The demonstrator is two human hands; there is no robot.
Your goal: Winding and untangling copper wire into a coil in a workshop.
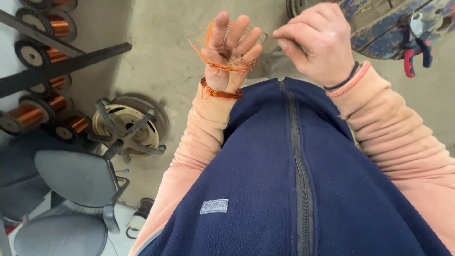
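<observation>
A: Currently mid-wind. Left hand (231, 52) up, fingers spread and straight, thin copper wire (208, 45) looped loosely round them in a tangle. Second, tighter coil (220, 93) sitting at the wrist like a bracelet.

B: Right hand (315, 40)?

A: Far right of the left, apart from it, not touching. Curled, thumb pinched against forefinger. Likely closed on the fine wire's free end, but strand too thin to see there, so can't tell for certain.

B: Step, best guess?

A: Looks like gathering loose wire into a hank over the left fingers. Next move probably calls for steady tension from the right hand and left fingers kept spread, else loops slip off or snarl.

B: Surroundings?

A: Copper spools (28, 114) on a rack far left, empty reel (125, 125) on the concrete floor (161, 57), grey chair (76, 180) near left. Red-handled pliers (417, 47) lying on a blue wooden drum (379, 23) far right.
</observation>
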